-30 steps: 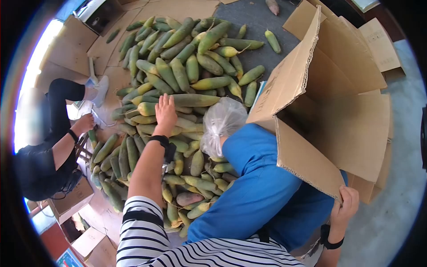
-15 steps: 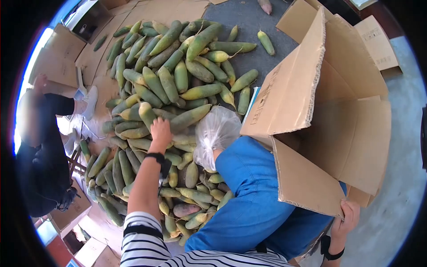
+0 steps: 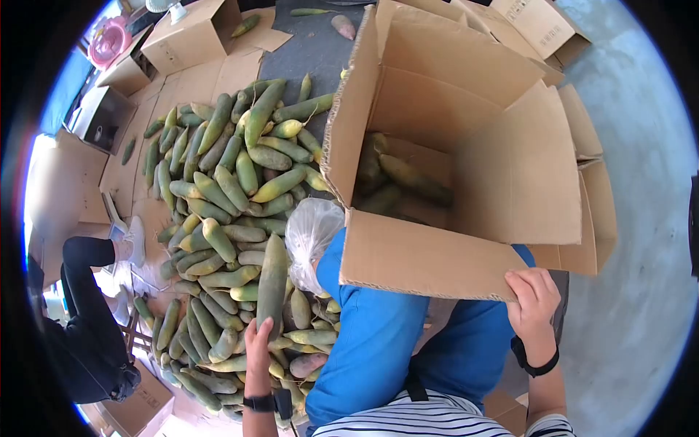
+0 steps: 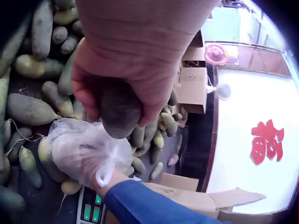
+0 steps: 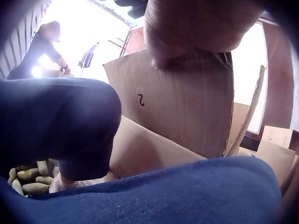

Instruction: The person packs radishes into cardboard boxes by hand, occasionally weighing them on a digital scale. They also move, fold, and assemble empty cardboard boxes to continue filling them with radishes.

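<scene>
In the head view my left hand [image 3: 258, 353] holds a long green radish [image 3: 273, 280] by its near end, the root standing up over the pile. The left wrist view shows the fingers and thumb curled round that radish [image 4: 120, 114]. My right hand [image 3: 535, 306] grips the edge of the near flap of a large open cardboard box [image 3: 429, 266]. The right wrist view has the hand [image 5: 196, 28] on top of the flap [image 5: 177, 102]. Several radishes [image 3: 415, 180] lie on the bottom of the box, partly in shadow.
A big heap of green radishes [image 3: 218, 255] spreads left of my knees. Clear plastic [image 3: 309, 237] wraps my foot between heap and box. A scale with green digits [image 4: 96, 213] lies near it. Another person [image 3: 87, 313] sits at the left. More cartons [image 3: 542, 29] stand behind the box.
My left hand has lifted a radish from the heap and drawn it back towards me. The head view has swung right, showing the box's inside. My right hand stays on the flap.
</scene>
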`<state>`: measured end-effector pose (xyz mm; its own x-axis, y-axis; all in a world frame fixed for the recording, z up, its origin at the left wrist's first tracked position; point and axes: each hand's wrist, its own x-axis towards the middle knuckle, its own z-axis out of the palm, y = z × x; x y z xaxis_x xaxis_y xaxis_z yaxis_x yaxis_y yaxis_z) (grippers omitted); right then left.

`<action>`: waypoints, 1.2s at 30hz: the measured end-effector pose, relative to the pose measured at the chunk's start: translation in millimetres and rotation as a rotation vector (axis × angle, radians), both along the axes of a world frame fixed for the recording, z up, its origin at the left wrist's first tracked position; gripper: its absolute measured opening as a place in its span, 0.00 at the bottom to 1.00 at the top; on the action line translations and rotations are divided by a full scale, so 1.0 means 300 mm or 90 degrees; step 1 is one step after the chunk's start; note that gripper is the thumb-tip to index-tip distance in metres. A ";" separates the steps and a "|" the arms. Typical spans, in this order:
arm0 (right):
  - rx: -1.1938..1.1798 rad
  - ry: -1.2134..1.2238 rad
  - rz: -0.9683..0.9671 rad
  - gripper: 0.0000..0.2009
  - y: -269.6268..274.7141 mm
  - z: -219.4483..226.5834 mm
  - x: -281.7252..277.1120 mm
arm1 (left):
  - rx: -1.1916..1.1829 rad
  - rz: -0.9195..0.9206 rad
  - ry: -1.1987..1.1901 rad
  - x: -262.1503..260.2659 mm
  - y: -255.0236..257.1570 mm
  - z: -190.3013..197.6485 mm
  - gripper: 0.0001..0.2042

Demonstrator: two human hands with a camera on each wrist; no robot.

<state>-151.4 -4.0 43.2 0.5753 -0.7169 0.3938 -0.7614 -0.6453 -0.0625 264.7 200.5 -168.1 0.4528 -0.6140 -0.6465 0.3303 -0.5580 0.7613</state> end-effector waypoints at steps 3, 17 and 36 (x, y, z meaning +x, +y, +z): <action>-0.017 -0.007 -0.004 0.16 0.019 -0.013 -0.004 | -0.087 -0.002 -0.149 -0.079 -0.043 0.340 0.23; -0.052 -0.028 -0.003 0.15 0.041 -0.014 -0.009 | -0.545 -0.495 -0.713 -0.352 -0.724 0.810 0.24; -0.014 0.001 -0.011 0.14 0.067 -0.032 -0.004 | 0.027 -0.447 -0.414 -0.036 0.012 -0.061 0.14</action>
